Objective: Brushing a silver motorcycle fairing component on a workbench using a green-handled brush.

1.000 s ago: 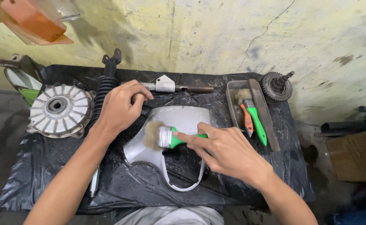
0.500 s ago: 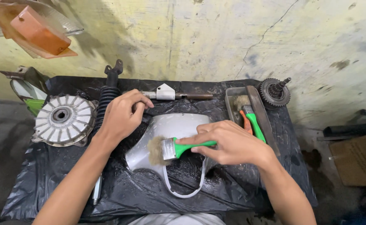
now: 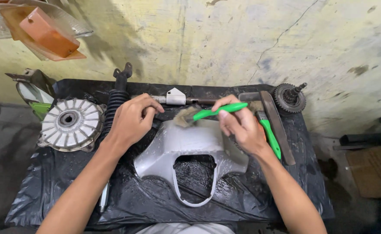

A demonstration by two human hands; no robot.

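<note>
Grey plastic cowl panel (image 3: 186,145): our left hand (image 3: 132,119) pins it, right hand (image 3: 240,125) grips green-handled brush (image 3: 203,114); loose hold, panel could skid.

Small motorcycle repair workshop. Low bench covered in black plastic sheet (image 3: 259,195), greasy and wet. Scattered vehicle parts: finned wheel hub (image 3: 70,123) at left, shock absorber (image 3: 116,102) beside it, toothed gear (image 3: 288,98) far right, orange lamp lenses (image 3: 47,34) far left. Stained, cracked plaster wall (image 3: 242,39) behind; bare concrete floor (image 3: 0,156).
</note>
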